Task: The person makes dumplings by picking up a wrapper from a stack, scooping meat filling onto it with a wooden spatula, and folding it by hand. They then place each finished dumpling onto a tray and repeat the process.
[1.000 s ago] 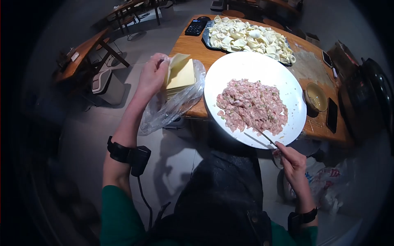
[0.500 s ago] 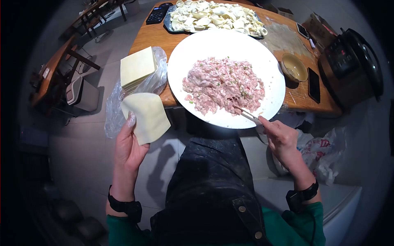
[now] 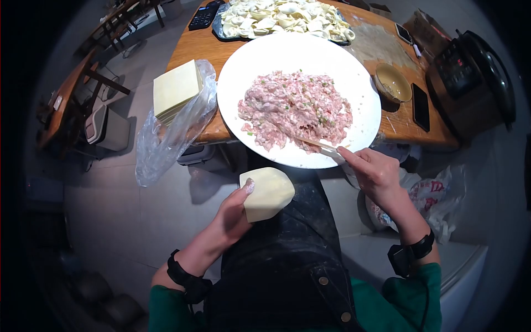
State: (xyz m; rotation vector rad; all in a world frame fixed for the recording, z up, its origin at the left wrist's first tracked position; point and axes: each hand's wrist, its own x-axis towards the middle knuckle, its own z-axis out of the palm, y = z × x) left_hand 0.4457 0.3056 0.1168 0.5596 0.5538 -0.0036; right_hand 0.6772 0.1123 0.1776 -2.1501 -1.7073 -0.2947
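My left hand [image 3: 235, 210] holds a pale dumpling wrapper [image 3: 269, 193], thumb on top, in front of my apron and below the plate's near rim. In my right hand [image 3: 375, 172] is a thin stick-like utensil [image 3: 318, 145], perhaps chopsticks; its tip lies in the minced meat filling [image 3: 298, 108]. That pink filling, flecked with green, is heaped on a big white plate [image 3: 238, 72]. Left of the plate, a stack of square wrappers [image 3: 177, 88] rests on a clear plastic bag [image 3: 180, 135].
Folded dumplings [image 3: 282, 19] cover a tray at the table's far side. A small bowl [image 3: 393, 83], a black phone [image 3: 421, 108] and a rice cooker [image 3: 470, 86] stand to the right. A calculator-like device [image 3: 205, 15] lies at the far left.
My left hand has moved right with the wrapper, away from the wrapper stack and toward my body's middle. The utensil's tip has shifted left through the filling.
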